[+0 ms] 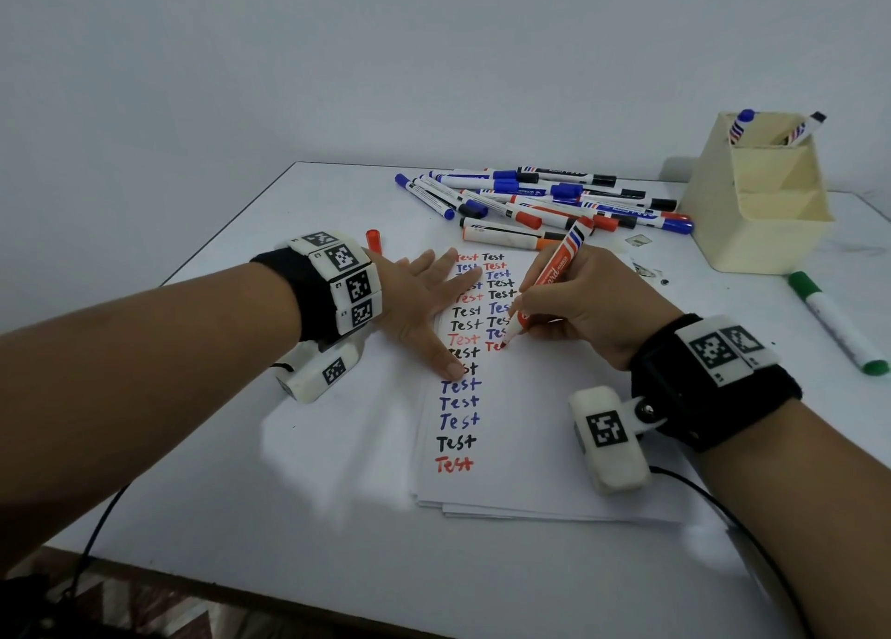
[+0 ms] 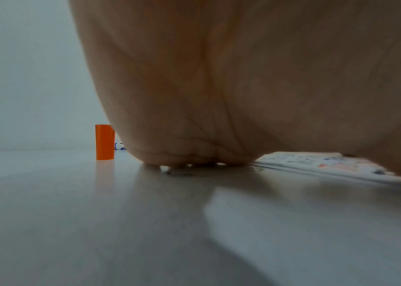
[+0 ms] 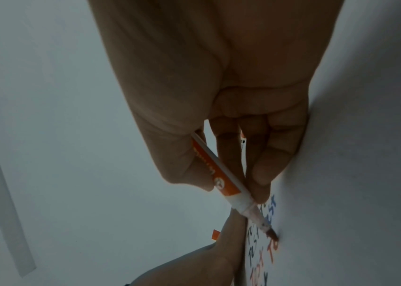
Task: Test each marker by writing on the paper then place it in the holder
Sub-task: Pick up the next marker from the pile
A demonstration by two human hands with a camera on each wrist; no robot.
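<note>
Writing, right hand [image 1: 583,301] holds uncapped orange-and-white marker [image 1: 549,281].

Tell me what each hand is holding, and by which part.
The right hand holds an orange marker by the lower barrel, near the tip. The left hand holds nothing; it lies flat on the paper.

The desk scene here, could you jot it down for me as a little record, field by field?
Right hand: grips an uncapped orange marker, tip on the paper
Left hand: flat, fingers spread, pressing the paper
Writing: rows of "Test" in black, blue and red
Orange cap: standing upright beyond the left hand
Marker pile: lying behind the paper
Holder: two markers inside
Green marker: lying apart, to the right
</note>
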